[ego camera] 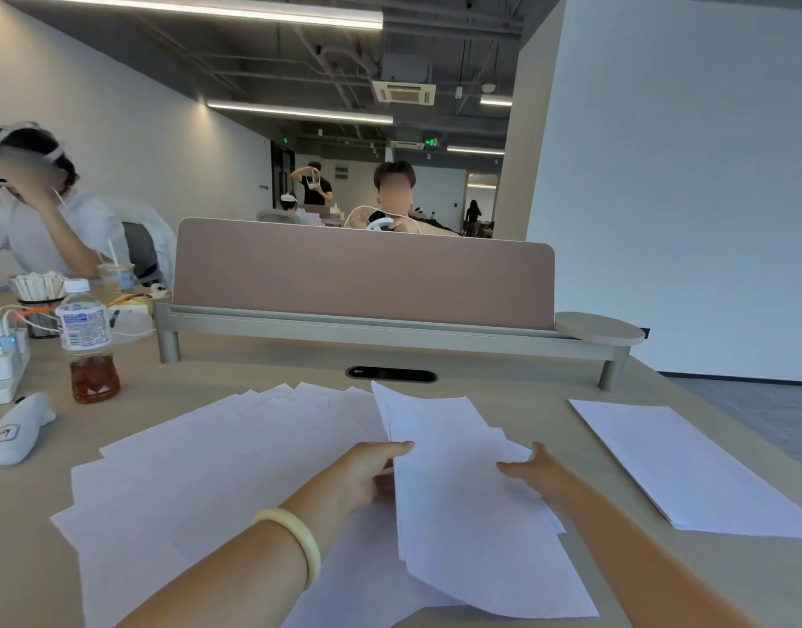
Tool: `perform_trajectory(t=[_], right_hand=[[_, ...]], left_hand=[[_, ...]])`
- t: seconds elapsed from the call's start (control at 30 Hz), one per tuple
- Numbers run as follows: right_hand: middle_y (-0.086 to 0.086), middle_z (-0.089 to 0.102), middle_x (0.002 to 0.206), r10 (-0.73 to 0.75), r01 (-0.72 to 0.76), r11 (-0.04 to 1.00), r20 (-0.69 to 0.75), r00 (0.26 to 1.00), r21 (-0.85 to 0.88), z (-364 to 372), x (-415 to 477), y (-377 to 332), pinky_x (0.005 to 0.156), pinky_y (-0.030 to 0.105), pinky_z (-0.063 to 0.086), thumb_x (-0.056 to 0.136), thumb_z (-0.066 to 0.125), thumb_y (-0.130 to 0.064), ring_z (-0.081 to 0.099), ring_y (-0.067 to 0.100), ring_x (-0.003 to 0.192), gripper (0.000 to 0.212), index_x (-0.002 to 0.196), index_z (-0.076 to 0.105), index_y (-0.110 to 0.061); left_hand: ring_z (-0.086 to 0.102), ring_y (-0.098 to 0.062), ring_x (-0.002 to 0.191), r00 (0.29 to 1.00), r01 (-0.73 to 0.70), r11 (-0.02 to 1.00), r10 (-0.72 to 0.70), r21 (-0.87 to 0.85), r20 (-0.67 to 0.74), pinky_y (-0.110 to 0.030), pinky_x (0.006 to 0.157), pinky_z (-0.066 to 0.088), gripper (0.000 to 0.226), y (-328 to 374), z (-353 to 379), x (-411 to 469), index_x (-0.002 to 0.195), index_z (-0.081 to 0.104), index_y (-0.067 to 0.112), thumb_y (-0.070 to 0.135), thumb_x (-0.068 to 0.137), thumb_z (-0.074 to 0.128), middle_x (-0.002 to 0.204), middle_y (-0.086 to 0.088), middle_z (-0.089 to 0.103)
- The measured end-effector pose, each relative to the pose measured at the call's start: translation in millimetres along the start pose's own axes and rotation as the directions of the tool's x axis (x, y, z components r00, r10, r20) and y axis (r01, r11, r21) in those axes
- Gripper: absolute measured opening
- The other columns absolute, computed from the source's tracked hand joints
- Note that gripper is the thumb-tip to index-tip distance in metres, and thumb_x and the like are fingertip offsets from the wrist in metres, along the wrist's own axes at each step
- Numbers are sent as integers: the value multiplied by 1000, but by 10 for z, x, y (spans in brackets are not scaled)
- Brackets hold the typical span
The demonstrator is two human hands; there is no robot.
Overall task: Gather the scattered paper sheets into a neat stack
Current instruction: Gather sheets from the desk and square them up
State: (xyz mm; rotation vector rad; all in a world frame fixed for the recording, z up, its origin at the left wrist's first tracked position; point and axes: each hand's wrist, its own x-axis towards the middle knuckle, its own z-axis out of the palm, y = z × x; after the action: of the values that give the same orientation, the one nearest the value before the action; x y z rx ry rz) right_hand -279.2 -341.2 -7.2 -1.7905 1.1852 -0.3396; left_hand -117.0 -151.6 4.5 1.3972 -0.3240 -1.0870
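Mid-frame we're pinching the paper bundle [462,537] by its edge, left hand [367,473]; right hand [537,469] lying open on top, steadying for squaring.

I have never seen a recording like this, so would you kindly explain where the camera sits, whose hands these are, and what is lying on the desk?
There is no machine here. A person wears one wide-angle camera on the head, looking forward and down, so the two arms at the bottom are their own. White paper sheets lie fanned across the table. The left hand grips the raised left edge of a small bundle of sheets, while the right hand rests on it with fairly straight fingers. A separate pile lies to the right, and a bottle stands at the far left. Other people sit beyond the divider.
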Motion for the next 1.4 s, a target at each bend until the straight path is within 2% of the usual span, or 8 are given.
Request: perform_trajectory(t=[0.1, 0.17, 0.43, 0.63, 0.73, 0.87, 1.2, 1.4], right_hand=[[1, 46, 75, -7, 4, 999, 61, 998, 47, -15, -88, -22, 49, 24, 35, 87, 66, -25, 47, 15, 61, 86, 150, 11, -8], [1, 42, 67, -11, 5, 998, 90, 996, 70, -7, -127, -29, 50, 23, 30, 87, 65, -24, 43, 15, 55, 82, 149, 14, -8], [15, 55, 115, -102, 92, 987, 68, 992, 134, 78, -201, -104, 58, 21, 38, 88, 65, -24, 51, 20, 86, 72, 146, 26, -8], [7, 52, 131, -175, 161, 977, 99, 980, 138, 257, -395, -318, 105, 32, 41, 78, 73, -39, 52, 19, 109, 87, 145, 27, -9], [0, 51, 128, -232, 193, 939, 111, 966, 285, 349, -428, -429, 104, 33, 41, 54, 79, -53, 51, 16, 111, 113, 146, 25, -14], [-2, 68, 114, -420, 322, 820, 116, 900, 472, 332, -490, -788, 81, 24, 48, 80, 74, -19, 63, 15, 104, 50, 125, 52, -16], [1, 63, 91, -536, 548, 691, -174, 826, 472, 253, -808, -1621, 59, 21, 48, 91, 61, -17, 61, 10, 74, 8, 96, 56, -13], [2, 69, 111, -550, 529, 654, -141, 823, 541, 471, -874, -1469, 77, 30, 56, 86, 67, -15, 68, 19, 97, 34, 118, 57, -13]], left_hand=[[65, -32, 105, 1000, -5, 991, 1, 134, 30, -36, 85, 53, 31, -44, 43, 26, 116, 62, 0, 7, 87, 63, 113, -16, 68], [62, -33, 111, 998, -36, 959, 47, 281, -33, -39, 95, 51, 38, -59, 39, 51, 124, 56, 0, -2, 86, 57, 120, -18, 64], [63, -26, 105, 958, -227, 855, 282, 466, -51, -30, 85, 49, 44, 179, -268, -117, 130, 51, 7, -2, 87, 55, 122, -10, 64], [67, -22, 90, 906, -355, 809, 420, 468, -38, -27, 72, 54, 32, 423, -518, -432, 121, 57, 11, 3, 90, 57, 107, -5, 68], [70, -17, 88, 871, -438, 802, 490, 407, -26, -22, 69, 55, 26, 507, -606, -626, 116, 61, 12, 6, 90, 59, 107, -3, 71], [73, -12, 84, 815, -549, 782, 580, 297, -21, -20, 66, 57, 20, 629, -723, -812, 110, 65, 15, 12, 90, 61, 103, 1, 74], [67, -28, 93, 693, -644, 719, 693, 259, -201, -37, 80, 53, 18, 837, -842, -819, 95, 68, 13, 22, 80, 71, 100, -7, 72], [67, 6, 75, 673, -671, 698, 715, 250, -190, -8, 62, 52, 34, 707, -840, -766, 116, 58, 13, 1, 85, 65, 101, 2, 67]])
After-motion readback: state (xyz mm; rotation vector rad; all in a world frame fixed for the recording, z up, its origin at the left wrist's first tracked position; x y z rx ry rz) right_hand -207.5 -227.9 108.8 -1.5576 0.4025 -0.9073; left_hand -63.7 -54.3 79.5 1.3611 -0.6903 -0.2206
